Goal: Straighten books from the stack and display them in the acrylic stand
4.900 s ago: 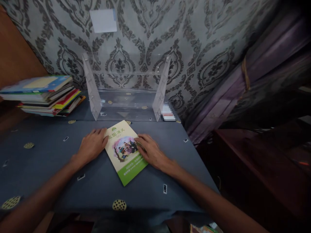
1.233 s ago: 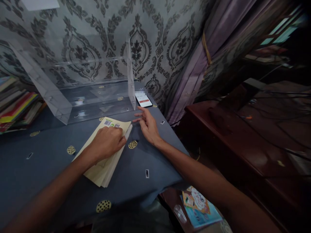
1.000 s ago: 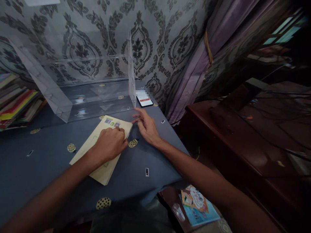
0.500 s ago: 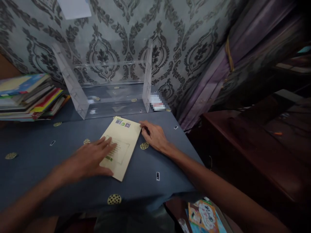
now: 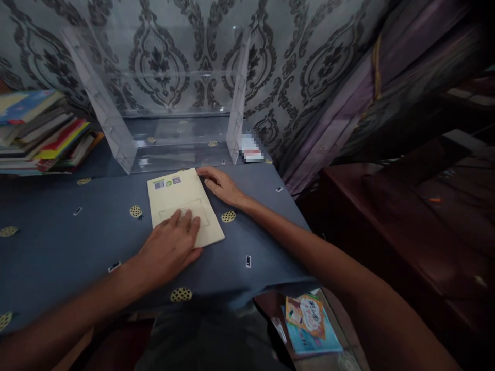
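A thin cream-coloured book [image 5: 174, 195] lies on the dark blue tablecloth, its barcode and square code at the far end. My left hand [image 5: 172, 242] rests flat on the near part of the book, fingers spread over its printed box. At the book's far right corner is my right hand [image 5: 220, 184], its fingertips touching the edge. The right fingers are lightly bent, with the thumb a little apart from them. Behind the book stands a clear plastic rack [image 5: 181, 157] with white-looking side panels.
A stack of books [image 5: 42, 136] sits at the left on the tablecloth [image 5: 96, 226]. A blurred-out white item [image 5: 252, 148] lies beside the rack. Below the table's front edge are colourful booklets [image 5: 311, 324]. Dark red furniture [image 5: 390, 232] and a purple curtain [image 5: 328, 113] are on the right.
The book has turned counter-clockwise, its far end swinging left. My right hand moved left with its corner, and my left hand slid right and nearer. The view has tilted down slightly.
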Demonstrator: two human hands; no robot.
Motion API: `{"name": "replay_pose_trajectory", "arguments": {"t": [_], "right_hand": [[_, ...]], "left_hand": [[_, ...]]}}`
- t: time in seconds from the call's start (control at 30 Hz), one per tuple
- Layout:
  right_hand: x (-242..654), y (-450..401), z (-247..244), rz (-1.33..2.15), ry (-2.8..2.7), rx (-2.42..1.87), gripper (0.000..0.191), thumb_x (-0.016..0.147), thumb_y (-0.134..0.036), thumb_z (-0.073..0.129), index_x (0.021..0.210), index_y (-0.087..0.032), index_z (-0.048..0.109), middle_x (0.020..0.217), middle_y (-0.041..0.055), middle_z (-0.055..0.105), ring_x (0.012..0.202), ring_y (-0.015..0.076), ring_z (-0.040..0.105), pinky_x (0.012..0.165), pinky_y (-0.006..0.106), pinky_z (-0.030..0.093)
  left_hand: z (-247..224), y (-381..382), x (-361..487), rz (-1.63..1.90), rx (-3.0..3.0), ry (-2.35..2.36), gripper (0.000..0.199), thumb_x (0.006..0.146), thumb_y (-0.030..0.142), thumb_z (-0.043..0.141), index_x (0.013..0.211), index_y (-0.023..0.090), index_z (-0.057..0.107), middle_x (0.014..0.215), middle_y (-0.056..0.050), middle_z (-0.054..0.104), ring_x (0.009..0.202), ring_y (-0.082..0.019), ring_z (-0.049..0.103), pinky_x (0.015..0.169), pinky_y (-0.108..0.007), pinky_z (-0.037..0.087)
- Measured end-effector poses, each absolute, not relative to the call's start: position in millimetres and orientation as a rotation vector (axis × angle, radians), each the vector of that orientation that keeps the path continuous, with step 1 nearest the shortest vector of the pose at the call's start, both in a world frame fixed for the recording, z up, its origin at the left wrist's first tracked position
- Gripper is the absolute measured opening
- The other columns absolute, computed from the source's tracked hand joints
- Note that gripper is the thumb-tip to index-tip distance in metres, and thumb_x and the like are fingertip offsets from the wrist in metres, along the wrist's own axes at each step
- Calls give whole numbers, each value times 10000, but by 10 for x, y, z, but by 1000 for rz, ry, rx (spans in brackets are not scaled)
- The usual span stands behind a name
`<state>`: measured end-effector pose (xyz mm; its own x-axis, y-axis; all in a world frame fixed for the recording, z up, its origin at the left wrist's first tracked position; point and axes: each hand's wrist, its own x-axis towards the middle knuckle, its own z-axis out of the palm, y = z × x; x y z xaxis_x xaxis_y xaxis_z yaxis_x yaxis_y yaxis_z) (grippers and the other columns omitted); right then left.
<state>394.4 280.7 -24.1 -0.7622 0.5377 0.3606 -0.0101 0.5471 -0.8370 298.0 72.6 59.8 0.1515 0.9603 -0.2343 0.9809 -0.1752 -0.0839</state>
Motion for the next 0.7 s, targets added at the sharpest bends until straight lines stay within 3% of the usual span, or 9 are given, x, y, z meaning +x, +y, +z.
{"name": "replay_pose_trajectory", "arguments": {"t": [0.13,0.3,0.7], "right_hand": [[4264,2610,-246,1235,-2080,-509,351,903,-159,450,1227,-213,575,1229,75,683,1108,195,672,1020,447,515],[4592,2406,-211,1277,-1972,-643,330,930,-232,452,1233,-204,578,1146,91,691,906,182,726,845,380,581],[4755,2132,-140,1284,-1888,-763,316,971,-301,433,1222,-184,586,950,45,720,654,123,704,650,280,543]], "left_hand": [[611,789,3068,-409,2356,1942,478,958,313,530,1353,45,513,1397,-253,543,1303,-416,509,915,-501,554],[609,905,3232,-483,2329,1992,405,1001,266,410,1303,32,545,1277,-247,601,1160,-393,598,767,-447,585],[671,951,3189,-329,2410,1891,271,994,238,395,1019,98,626,892,-138,683,841,-297,694,649,-373,515]]}}
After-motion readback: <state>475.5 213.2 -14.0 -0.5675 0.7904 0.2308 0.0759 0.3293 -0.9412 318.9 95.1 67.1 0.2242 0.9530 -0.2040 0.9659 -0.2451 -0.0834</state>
